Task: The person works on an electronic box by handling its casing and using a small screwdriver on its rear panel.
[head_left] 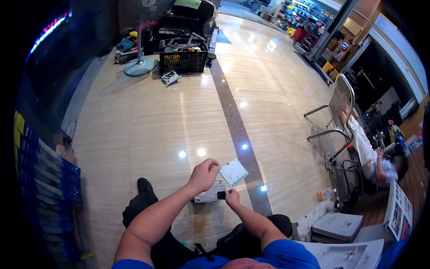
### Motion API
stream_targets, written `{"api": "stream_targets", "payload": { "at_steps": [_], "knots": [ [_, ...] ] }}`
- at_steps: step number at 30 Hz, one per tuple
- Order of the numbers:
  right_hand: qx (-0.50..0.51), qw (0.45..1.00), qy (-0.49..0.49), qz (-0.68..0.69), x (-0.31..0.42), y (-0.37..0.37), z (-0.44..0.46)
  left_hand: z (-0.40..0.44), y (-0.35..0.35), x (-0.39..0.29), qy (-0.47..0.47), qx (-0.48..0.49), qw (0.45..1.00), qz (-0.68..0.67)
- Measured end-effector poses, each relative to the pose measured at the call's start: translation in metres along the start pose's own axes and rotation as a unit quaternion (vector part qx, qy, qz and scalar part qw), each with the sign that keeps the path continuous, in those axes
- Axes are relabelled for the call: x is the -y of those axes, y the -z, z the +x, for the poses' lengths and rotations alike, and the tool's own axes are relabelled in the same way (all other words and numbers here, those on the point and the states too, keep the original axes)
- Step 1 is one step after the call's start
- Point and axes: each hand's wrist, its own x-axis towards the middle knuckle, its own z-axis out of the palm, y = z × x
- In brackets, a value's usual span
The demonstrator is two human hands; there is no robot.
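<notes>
- The left hand (205, 174) is reaching in from the wearer's left, its thumb and fingers drawn close together at the near corner of a white panel (234, 172); it appears to be pinching that corner, presumably because an edge grip is leaving the flat face uncovered.
- The white panel is standing at an angle just beyond a pale unit (206, 195), its lowest corner coming near the right hand (232, 198).
- The right hand is keeping its fingertips narrow at the unit's right edge, beside a dark square (221, 195); it may be steadying that edge, but the view is not showing whether it is gripping anything.
- The pale unit is sitting low in front of the wearer, between the two forearms, probably to be within easy reach of both hands; what is bearing it underneath cannot be told.
- A dark shoe (145, 185) is resting on the tiled floor (179, 121) to the left, apart from the unit.
- Farther off, a black crate (183, 61) is holding assorted parts, with a loose white part (170, 78) lying before it and a fan (140, 66) standing beside it.
- At right, another person (380, 172) is sitting near a metal chair (342, 101).
</notes>
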Motion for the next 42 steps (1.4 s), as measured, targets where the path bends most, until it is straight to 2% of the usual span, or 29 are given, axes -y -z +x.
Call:
{"api": "stream_targets", "payload": {
  "at_steps": [11, 14, 19, 22, 27, 29, 32, 38, 42],
  "knots": [
    [0.016, 0.998, -0.057, 0.012, -0.002, -0.001, -0.001, -0.001, 0.002, -0.001, -0.004, -0.013, 1.0, 0.002],
    [0.017, 0.998, -0.053, 0.006, -0.009, -0.007, 0.001, 0.0, 0.0, 0.003, -0.022, -0.018, 1.0, -0.003],
    [0.016, 0.999, -0.041, 0.0, -0.011, -0.008, 0.001, -0.001, 0.001, -0.003, 0.001, -0.011, 1.0, 0.003],
    [0.01, 0.999, -0.039, 0.013, -0.009, -0.006, 0.0, 0.002, -0.001, 0.004, -0.029, -0.025, 0.999, 0.012],
    [0.005, 1.0, -0.031, -0.003, -0.021, -0.014, 0.007, 0.003, -0.001, 0.002, 0.004, -0.004, 1.0, -0.018],
    [0.001, 1.0, -0.003, -0.018, -0.03, -0.019, 0.01, 0.005, -0.003, 0.007, -0.027, -0.022, 0.999, -0.01],
    [0.012, 1.0, -0.026, -0.005, -0.032, -0.02, 0.011, 0.002, 0.0, 0.001, -0.007, 0.014, 1.0, -0.007],
    [0.04, 0.996, -0.075, 0.041, -0.023, -0.012, 0.011, 0.003, 0.004, -0.008, 0.003, 0.018, 1.0, -0.006],
    [0.022, 0.998, -0.047, 0.027, -0.023, -0.012, 0.011, 0.003, 0.004, -0.006, -0.013, 0.019, 1.0, -0.002]
  ]
}}
